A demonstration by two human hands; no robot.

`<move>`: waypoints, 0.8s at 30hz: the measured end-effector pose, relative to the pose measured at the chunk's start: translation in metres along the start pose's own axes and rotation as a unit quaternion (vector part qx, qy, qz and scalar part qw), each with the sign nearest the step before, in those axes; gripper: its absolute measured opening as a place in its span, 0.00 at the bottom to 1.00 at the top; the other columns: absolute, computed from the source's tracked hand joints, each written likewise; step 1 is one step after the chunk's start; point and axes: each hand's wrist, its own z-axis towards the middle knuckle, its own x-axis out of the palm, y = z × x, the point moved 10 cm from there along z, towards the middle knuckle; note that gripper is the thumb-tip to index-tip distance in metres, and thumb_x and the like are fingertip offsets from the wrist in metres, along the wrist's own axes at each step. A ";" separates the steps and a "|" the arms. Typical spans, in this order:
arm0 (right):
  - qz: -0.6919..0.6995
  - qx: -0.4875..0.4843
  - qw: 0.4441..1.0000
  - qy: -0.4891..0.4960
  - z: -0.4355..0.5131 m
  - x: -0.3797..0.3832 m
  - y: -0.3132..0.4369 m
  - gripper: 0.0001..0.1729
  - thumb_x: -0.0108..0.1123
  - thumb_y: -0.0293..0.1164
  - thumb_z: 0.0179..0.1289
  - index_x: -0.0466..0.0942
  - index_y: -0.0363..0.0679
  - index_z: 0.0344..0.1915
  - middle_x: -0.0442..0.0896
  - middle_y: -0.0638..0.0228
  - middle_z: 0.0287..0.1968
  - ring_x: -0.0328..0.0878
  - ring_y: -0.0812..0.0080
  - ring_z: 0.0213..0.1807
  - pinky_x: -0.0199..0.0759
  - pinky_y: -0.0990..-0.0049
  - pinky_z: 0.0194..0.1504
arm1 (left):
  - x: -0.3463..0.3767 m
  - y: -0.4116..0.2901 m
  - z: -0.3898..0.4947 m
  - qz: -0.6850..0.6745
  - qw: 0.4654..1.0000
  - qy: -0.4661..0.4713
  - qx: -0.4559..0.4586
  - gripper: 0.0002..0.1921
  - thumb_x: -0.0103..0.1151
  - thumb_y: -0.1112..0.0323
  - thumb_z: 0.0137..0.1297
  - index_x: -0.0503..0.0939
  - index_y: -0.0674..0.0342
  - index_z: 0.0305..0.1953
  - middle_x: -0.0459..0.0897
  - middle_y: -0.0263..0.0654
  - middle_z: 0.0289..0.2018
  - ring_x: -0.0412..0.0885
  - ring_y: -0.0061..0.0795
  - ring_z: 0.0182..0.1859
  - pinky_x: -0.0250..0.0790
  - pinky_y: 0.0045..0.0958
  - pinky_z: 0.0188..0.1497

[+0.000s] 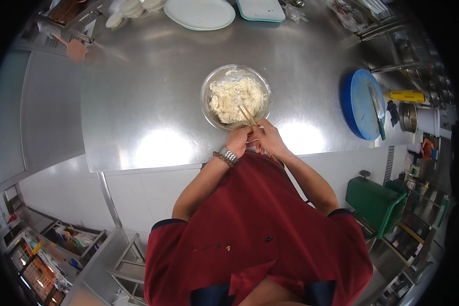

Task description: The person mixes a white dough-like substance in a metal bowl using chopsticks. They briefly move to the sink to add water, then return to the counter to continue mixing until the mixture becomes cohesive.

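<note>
A round metal bowl (267, 100) stands on the stainless steel table (149, 95), holding shaggy, pale dough (235, 97). A pair of wooden chopsticks (246, 114) leans into the dough from the bowl's near side. My right hand (268, 137) is closed around the chopsticks, whose rear ends come out below it. My left hand (240, 140), with a metal watch and a beaded bracelet at the wrist, meets the right hand at the chopsticks just below the bowl's rim. Its fingertips are partly hidden, so whether it grips them too is unclear.
A round blue cutting board (357, 103) with a green-handled knife (381, 124) lies at the right. White oval plates (201, 13), rectangular trays (261, 9) and lidded tubs (114, 20) line the far edge. A green bin (371, 202) stands below right.
</note>
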 end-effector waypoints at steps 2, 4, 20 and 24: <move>-0.037 0.008 0.999 0.002 -0.002 0.001 0.005 0.14 0.46 0.34 0.73 0.70 0.33 0.45 0.81 0.59 0.24 0.76 0.73 0.15 0.70 0.74 0.17 | -0.014 0.001 0.010 -0.014 1.000 0.001 0.012 0.12 0.41 0.65 0.74 0.74 0.68 0.41 0.79 0.41 0.27 0.79 0.33 0.28 0.73 0.32 0.28; -0.089 -0.012 0.995 0.032 0.000 0.000 0.012 0.14 0.45 0.35 0.73 0.70 0.33 0.42 0.82 0.56 0.25 0.79 0.67 0.18 0.72 0.70 0.19 | -0.016 -0.010 0.001 -0.032 0.997 -0.064 0.012 0.11 0.42 0.66 0.73 0.73 0.68 0.41 0.78 0.40 0.27 0.77 0.31 0.26 0.70 0.32 0.24; -0.563 -0.192 0.800 -0.081 0.076 -0.026 0.009 0.07 0.50 0.23 0.57 0.76 0.37 0.34 0.82 0.53 0.30 0.83 0.53 0.34 0.77 0.59 0.34 | -0.044 -0.066 -0.108 0.188 0.960 -0.196 0.062 0.07 0.51 0.67 0.70 0.70 0.64 0.39 0.73 0.33 0.20 0.63 0.16 0.15 0.52 0.20 0.14; -0.532 -0.287 0.787 -0.124 0.052 -0.019 0.036 0.06 0.51 0.22 0.54 0.76 0.37 0.32 0.81 0.55 0.32 0.83 0.53 0.33 0.77 0.59 0.34 | -0.054 -0.073 -0.090 0.335 0.905 -0.206 0.163 0.07 0.50 0.67 0.70 0.71 0.65 0.40 0.75 0.34 0.21 0.67 0.17 0.18 0.58 0.22 0.17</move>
